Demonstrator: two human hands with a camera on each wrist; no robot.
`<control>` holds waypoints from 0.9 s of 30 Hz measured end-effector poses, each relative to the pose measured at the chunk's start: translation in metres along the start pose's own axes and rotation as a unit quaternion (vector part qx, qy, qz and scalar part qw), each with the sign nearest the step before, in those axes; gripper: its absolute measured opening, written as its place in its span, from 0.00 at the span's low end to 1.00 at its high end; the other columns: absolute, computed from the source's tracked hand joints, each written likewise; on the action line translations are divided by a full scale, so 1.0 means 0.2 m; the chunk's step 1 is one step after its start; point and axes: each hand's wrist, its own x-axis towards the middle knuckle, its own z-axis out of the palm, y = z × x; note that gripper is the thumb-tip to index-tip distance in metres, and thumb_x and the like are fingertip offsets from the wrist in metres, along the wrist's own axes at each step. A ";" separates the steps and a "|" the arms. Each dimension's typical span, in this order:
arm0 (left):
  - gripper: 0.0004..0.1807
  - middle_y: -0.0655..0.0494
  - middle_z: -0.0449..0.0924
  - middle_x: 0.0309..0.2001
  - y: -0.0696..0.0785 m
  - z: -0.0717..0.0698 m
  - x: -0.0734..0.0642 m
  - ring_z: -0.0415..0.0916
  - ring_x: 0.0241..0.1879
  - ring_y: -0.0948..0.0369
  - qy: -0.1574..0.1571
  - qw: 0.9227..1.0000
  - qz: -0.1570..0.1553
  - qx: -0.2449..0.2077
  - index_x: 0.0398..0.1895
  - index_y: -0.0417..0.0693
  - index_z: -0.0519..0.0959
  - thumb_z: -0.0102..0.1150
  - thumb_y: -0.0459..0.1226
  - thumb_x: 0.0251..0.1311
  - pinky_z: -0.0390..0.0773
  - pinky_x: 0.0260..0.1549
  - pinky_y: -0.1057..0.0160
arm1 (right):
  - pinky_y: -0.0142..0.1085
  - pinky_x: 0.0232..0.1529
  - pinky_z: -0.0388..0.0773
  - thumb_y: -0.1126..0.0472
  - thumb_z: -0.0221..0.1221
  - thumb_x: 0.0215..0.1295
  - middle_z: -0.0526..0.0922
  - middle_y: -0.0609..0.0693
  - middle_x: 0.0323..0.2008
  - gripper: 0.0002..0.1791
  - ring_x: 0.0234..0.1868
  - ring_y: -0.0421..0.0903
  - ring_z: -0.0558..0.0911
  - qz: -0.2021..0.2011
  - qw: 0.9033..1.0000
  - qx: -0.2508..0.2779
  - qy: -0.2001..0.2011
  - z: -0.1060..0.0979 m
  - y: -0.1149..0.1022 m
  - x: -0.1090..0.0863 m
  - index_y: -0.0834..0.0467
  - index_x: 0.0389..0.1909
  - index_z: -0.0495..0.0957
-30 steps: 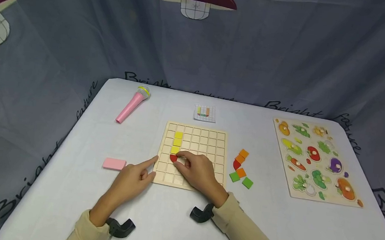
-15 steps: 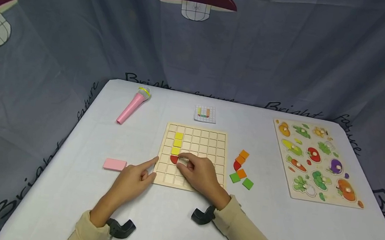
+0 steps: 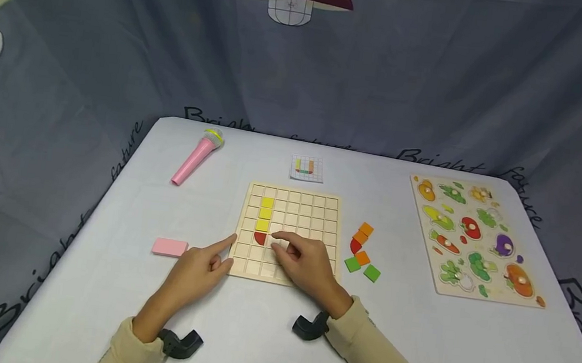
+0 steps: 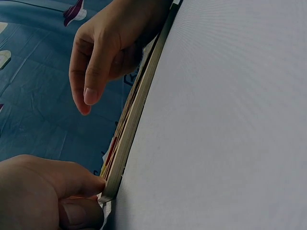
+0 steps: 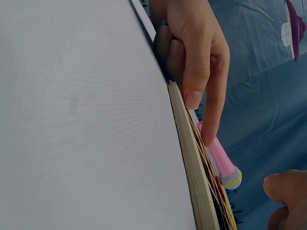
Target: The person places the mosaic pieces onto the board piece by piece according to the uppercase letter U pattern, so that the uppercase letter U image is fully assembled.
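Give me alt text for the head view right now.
A person's right hand hovers over a wooden grid board bearing three yellow squares and a red quarter-circle; the left hand touches the board's left edge. Loose orange, green and red tiles lie right of it; a pattern card sits behind, a pink microphone left and a vegetable puzzle board far right.

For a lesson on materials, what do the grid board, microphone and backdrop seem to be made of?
Board: probably wood, perhaps plywood, matt; pale, with lines along its edge in the wrist views.
Microphone: likely plastic, with a smooth, evenly pink handle; the grey head could be metal or plastic.
Backdrop: almost certainly cloth, dull, by its soft folds and creases.
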 end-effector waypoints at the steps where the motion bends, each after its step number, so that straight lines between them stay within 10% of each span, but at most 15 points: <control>1: 0.28 0.68 0.61 0.13 0.00 0.00 0.00 0.54 0.15 0.71 0.000 1.000 -0.002 0.001 0.69 0.49 0.76 0.65 0.36 0.65 0.58 0.19 0.68 | 0.26 0.19 0.59 0.61 0.70 0.63 0.65 0.37 0.15 0.10 0.17 0.31 0.61 0.000 1.000 -0.005 -0.001 -0.01 0.00 -0.01 0.57 0.44 0.87; 27: 0.28 0.68 0.61 0.12 0.00 0.00 0.00 0.53 0.15 0.72 0.001 1.000 -0.005 -0.001 0.69 0.49 0.77 0.64 0.36 0.65 0.56 0.18 0.68 | 0.26 0.18 0.57 0.66 0.73 0.57 0.64 0.36 0.16 0.14 0.18 0.32 0.60 0.080 0.995 -0.065 0.019 -0.39 0.10 -0.29 0.57 0.45 0.88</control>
